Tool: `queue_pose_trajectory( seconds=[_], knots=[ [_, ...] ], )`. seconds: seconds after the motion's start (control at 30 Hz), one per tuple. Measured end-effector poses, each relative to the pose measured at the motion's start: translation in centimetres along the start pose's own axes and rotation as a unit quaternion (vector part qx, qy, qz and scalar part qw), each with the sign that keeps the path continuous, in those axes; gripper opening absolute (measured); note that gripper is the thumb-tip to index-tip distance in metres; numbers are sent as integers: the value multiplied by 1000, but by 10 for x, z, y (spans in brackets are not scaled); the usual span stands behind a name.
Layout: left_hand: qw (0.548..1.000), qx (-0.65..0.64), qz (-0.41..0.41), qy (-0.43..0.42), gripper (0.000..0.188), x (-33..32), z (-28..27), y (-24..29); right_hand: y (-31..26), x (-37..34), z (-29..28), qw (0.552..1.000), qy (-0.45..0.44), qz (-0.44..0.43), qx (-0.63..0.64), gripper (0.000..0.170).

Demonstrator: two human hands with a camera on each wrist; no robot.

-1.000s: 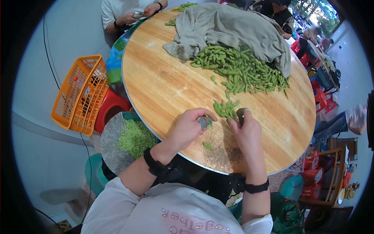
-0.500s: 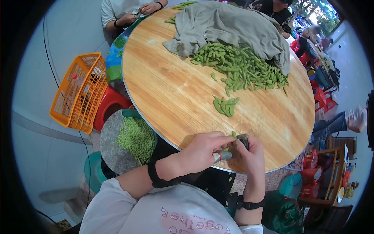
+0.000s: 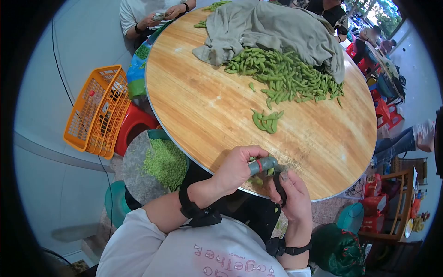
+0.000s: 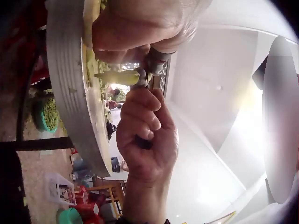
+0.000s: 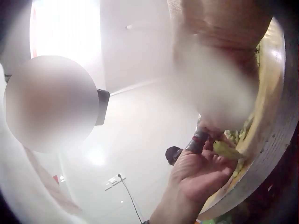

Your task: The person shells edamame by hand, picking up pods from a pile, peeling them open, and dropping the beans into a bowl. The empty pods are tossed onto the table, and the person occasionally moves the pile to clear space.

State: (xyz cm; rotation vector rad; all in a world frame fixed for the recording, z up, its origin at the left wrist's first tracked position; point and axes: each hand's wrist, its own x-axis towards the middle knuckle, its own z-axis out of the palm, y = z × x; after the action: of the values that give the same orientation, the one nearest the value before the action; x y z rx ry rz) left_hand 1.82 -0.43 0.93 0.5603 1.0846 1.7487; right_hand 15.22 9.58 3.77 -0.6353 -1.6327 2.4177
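Over the table's near edge, my left hand (image 3: 230,173) pinches a green pod (image 5: 226,150); a grey covering with a red band (image 3: 263,165) wraps one of its digits. Close on its right, my right hand (image 3: 297,196) has its fingers curled round a dark object (image 3: 279,188), whose kind I cannot tell. In the left wrist view the pod (image 4: 119,77) points away from the right fist (image 4: 145,123). Several loose pods (image 3: 266,121) lie beyond the hands, and a large heap of pods (image 3: 286,76) spreads from under a grey cloth (image 3: 277,27).
Left of the table (image 3: 184,92) stand a container of shelled beans (image 3: 165,161), a red stool (image 3: 131,127) and an orange basket (image 3: 97,111). Another person's hands (image 3: 159,17) work at the far left edge. Red stools and a teal basin (image 3: 350,218) are at the right.
From apart over the table, both hands have come nearer to me and met at the edge; they now stand slightly apart. The right fingers have turned, showing more of the dark object.
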Motion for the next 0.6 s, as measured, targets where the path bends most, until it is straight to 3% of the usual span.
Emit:
queue_pose_trajectory(
  seconds=[0.13, 0.2, 0.3, 0.43, 0.5, 0.53, 0.6],
  knots=[
    [998, 35, 21, 41, 6, 0, 4, -3, 3, 2, -3, 999, -14, 16, 31, 22],
    [979, 166, 100, 69, 6, 0, 3, -6, 4, 3, -5, 997, -23, 44, 67, 22],
    [949, 263, 149, 90, 5, -1, 4, -3, 2, 2, -6, 991, -28, 70, 109, 21],
    [941, 290, 145, 93, 1, -3, 7, -4, 10, 6, -5, 995, -21, 35, 90, 18],
    [993, 75, 84, -35, 2, -2, 5, -7, 5, 4, -4, 988, -18, 79, 132, 16],
    [993, 74, 84, -35, 2, -1, 2, -7, 5, 3, -5, 988, -17, 80, 132, 16],
    [981, -103, -74, -144, 5, 1, -8, -5, 5, 1, -7, 959, -61, 116, 253, 16]
  ],
)
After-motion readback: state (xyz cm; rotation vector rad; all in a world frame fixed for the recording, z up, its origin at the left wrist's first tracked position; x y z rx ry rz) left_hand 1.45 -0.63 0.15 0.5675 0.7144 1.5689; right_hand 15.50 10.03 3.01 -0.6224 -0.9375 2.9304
